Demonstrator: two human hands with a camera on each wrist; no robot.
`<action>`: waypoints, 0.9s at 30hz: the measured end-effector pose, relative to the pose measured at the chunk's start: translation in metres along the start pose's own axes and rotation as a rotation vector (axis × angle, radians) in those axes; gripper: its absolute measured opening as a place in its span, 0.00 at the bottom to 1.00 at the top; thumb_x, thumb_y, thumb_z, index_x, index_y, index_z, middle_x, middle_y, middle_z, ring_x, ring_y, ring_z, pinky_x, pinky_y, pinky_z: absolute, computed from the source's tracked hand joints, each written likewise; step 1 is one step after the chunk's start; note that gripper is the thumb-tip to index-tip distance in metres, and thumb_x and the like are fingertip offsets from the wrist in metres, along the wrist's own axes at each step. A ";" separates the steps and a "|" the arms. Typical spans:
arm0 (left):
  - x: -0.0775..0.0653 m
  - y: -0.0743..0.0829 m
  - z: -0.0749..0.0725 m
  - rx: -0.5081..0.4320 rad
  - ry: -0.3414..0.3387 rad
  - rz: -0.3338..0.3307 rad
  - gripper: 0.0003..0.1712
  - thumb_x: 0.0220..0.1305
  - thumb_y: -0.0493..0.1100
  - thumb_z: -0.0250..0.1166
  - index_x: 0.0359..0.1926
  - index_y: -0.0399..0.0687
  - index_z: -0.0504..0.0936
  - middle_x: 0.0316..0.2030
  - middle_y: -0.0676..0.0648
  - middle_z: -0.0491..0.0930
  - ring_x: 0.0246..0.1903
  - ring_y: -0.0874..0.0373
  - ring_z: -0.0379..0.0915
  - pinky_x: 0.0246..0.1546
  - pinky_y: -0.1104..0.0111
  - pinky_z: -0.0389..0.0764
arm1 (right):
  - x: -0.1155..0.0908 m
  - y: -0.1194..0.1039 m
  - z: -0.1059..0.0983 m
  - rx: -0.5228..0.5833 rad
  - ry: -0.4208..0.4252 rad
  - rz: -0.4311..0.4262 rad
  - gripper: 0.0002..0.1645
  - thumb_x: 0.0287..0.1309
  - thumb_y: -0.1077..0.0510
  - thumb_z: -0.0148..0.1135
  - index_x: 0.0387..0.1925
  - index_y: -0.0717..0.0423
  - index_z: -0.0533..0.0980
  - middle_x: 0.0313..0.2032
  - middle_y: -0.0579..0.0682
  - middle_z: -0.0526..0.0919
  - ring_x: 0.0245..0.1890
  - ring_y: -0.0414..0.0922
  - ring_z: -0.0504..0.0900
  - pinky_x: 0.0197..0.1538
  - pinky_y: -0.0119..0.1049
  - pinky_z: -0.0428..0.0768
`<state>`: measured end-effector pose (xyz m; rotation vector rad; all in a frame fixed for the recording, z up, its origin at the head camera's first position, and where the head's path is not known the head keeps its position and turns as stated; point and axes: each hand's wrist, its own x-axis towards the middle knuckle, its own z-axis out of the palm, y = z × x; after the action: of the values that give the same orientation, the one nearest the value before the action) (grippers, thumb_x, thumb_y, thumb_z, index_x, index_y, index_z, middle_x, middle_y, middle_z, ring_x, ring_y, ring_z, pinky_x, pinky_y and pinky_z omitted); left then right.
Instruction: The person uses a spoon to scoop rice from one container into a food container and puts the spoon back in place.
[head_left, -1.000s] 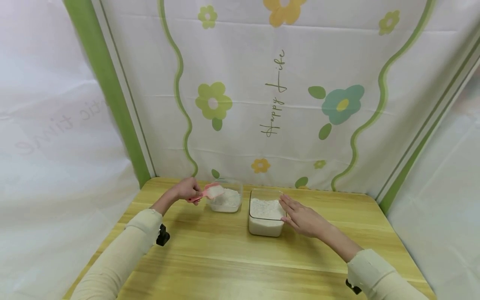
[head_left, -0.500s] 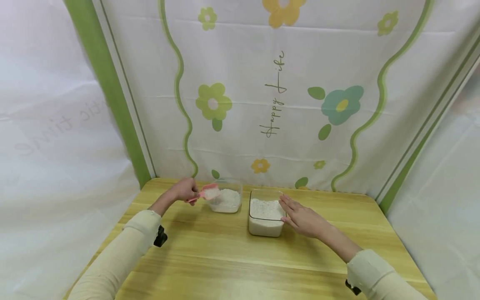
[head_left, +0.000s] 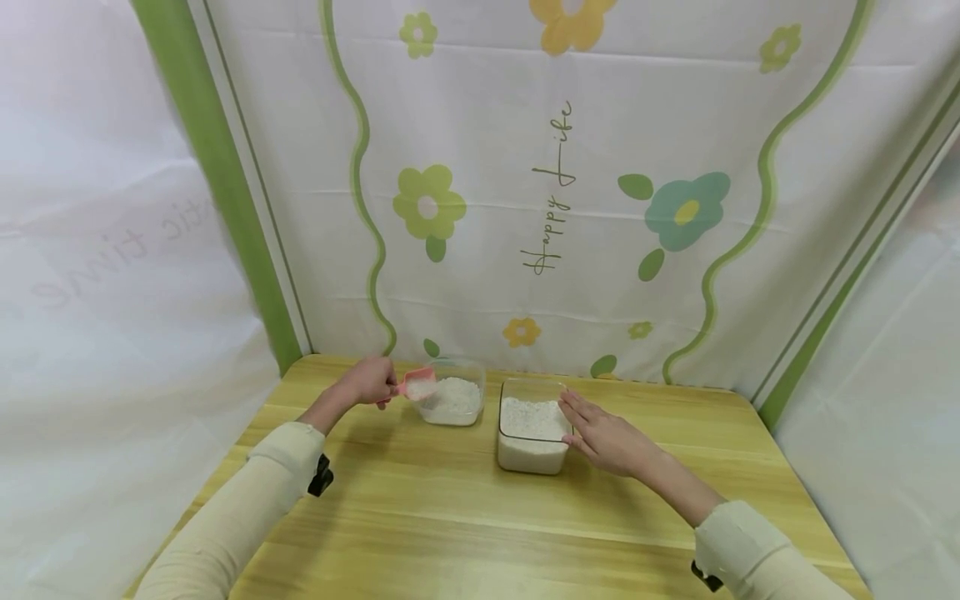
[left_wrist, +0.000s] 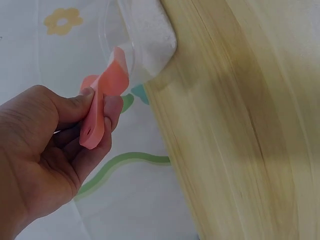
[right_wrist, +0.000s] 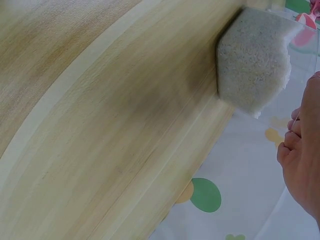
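My left hand [head_left: 372,382] pinches the handle of a pink scoop [left_wrist: 95,120] between thumb and fingers. White grainy stuff [head_left: 421,388] lies in the scoop's bowl, which is over the left rim of the smaller clear container [head_left: 482,385]. That container holds a low heap of the same white stuff [head_left: 456,395]. To its right stands a larger clear square container [head_left: 500,417], filled well up with white grains [right_wrist: 252,62]. My right hand [head_left: 606,433] rests at the larger container's right rim, fingers stretched out along it.
Both containers stand toward the back of a wooden table [head_left: 450,517]. A white curtain [head_left: 480,292] with printed flowers hangs just behind its rear edge, and white sheets [head_left: 150,333] close in both sides.
The pink scoop has shifted slightly left, from over the smaller container's contents to its left rim, still carrying white stuff. The right hand and both containers stay put.
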<state>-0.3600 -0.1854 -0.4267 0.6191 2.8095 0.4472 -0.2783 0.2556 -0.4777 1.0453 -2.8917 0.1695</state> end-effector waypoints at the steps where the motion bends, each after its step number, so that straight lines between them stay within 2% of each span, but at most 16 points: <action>1: 0.000 0.000 0.000 0.007 0.000 -0.003 0.21 0.69 0.37 0.62 0.15 0.46 0.81 0.15 0.49 0.81 0.18 0.62 0.80 0.24 0.70 0.78 | 0.000 0.000 0.000 0.001 0.001 -0.001 0.40 0.76 0.41 0.43 0.76 0.63 0.54 0.77 0.61 0.53 0.76 0.58 0.56 0.68 0.53 0.69; 7: 0.003 0.003 0.001 0.041 0.015 -0.003 0.19 0.67 0.34 0.62 0.17 0.48 0.83 0.16 0.52 0.82 0.17 0.62 0.79 0.20 0.71 0.73 | 0.000 0.001 0.002 -0.003 0.011 0.002 0.40 0.76 0.40 0.43 0.76 0.63 0.54 0.77 0.61 0.53 0.76 0.58 0.56 0.67 0.53 0.69; 15: 0.004 0.009 0.001 0.093 0.053 -0.002 0.16 0.66 0.34 0.63 0.21 0.47 0.85 0.18 0.52 0.82 0.19 0.61 0.79 0.21 0.72 0.73 | 0.000 0.001 0.003 -0.008 0.015 0.003 0.40 0.76 0.40 0.43 0.76 0.62 0.54 0.77 0.60 0.52 0.76 0.57 0.56 0.68 0.52 0.69; 18: 0.004 0.012 0.002 0.133 0.082 0.013 0.17 0.65 0.33 0.63 0.18 0.48 0.82 0.15 0.54 0.78 0.17 0.64 0.74 0.20 0.73 0.68 | 0.000 0.000 0.001 -0.002 0.011 0.004 0.40 0.76 0.41 0.44 0.76 0.62 0.54 0.77 0.60 0.52 0.77 0.56 0.56 0.69 0.52 0.68; 21: 0.004 0.014 0.003 0.199 0.118 0.041 0.22 0.64 0.33 0.64 0.13 0.50 0.72 0.12 0.57 0.65 0.15 0.66 0.60 0.19 0.73 0.61 | 0.000 0.000 0.000 0.002 0.005 0.006 0.40 0.76 0.41 0.44 0.76 0.62 0.54 0.77 0.60 0.52 0.77 0.56 0.56 0.69 0.52 0.68; 23: 0.003 0.016 0.004 0.248 0.144 0.065 0.24 0.63 0.33 0.65 0.13 0.51 0.69 0.12 0.56 0.60 0.16 0.65 0.54 0.20 0.73 0.60 | 0.000 0.000 0.000 0.003 0.002 0.006 0.40 0.76 0.41 0.44 0.76 0.62 0.54 0.77 0.60 0.52 0.76 0.57 0.56 0.69 0.52 0.67; 25: 0.003 0.019 0.004 0.276 0.165 0.074 0.23 0.62 0.34 0.66 0.13 0.51 0.69 0.13 0.56 0.61 0.17 0.63 0.53 0.21 0.71 0.61 | -0.001 0.000 0.000 0.002 -0.001 0.007 0.40 0.76 0.41 0.43 0.76 0.63 0.54 0.77 0.60 0.52 0.76 0.57 0.56 0.69 0.53 0.68; 27: 0.003 0.021 0.005 0.294 0.176 0.074 0.19 0.62 0.34 0.67 0.16 0.49 0.74 0.14 0.55 0.68 0.17 0.63 0.58 0.22 0.70 0.64 | -0.001 0.000 -0.001 0.003 -0.002 0.007 0.40 0.76 0.41 0.43 0.76 0.63 0.54 0.77 0.61 0.52 0.76 0.57 0.56 0.69 0.53 0.68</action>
<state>-0.3531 -0.1646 -0.4246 0.7789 3.0567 0.1027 -0.2776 0.2558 -0.4771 1.0371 -2.8983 0.1731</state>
